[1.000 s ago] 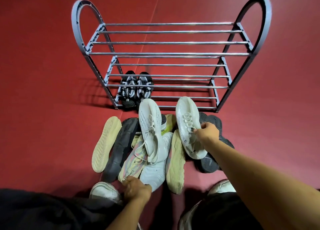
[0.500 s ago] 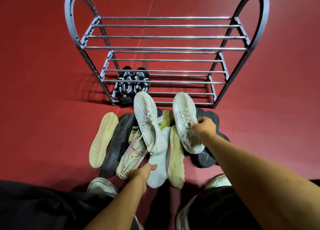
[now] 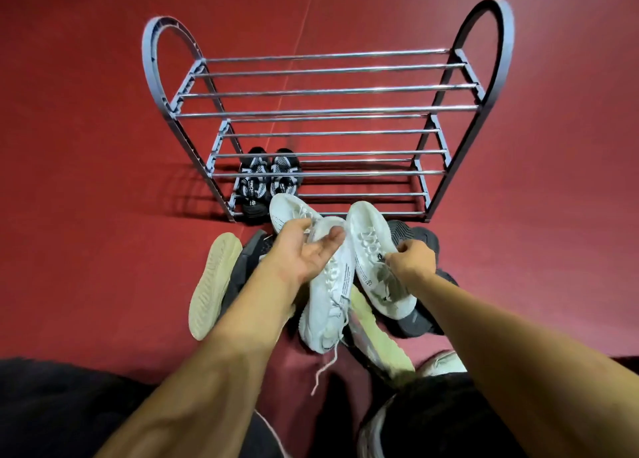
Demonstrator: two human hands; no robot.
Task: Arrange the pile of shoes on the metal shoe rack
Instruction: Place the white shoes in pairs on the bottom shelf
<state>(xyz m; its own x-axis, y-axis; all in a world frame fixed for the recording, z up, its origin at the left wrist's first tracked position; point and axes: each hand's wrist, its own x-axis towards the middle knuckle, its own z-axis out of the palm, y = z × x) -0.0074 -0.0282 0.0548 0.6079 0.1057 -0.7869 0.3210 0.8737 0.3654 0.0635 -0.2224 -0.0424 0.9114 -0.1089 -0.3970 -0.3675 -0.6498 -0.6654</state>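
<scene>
A metal shoe rack point(image 3: 325, 112) with three tiers of bars stands on the red floor. A black-and-white pair of shoes point(image 3: 268, 181) sits at the left of its lowest tier. In front lies a pile of shoes. My right hand point(image 3: 413, 259) grips a white sneaker point(image 3: 377, 260) at its laces, toe pointing to the rack. My left hand point(image 3: 304, 253) reaches over a second white sneaker point(image 3: 294, 212), fingers spread around it. A third white sneaker point(image 3: 328, 305) lies beneath, lace trailing.
A cream-soled shoe point(image 3: 214, 284) lies on its side at the left of the pile, dark shoes point(image 3: 418, 240) at the right and a yellow-green soled shoe point(image 3: 377, 340) near my knees. My own feet point(image 3: 442, 362) and dark trousers fill the bottom edge.
My left hand has moved up from the near end of the pile onto the left white sneaker. The right hand keeps its hold on the right white sneaker, now lifted slightly.
</scene>
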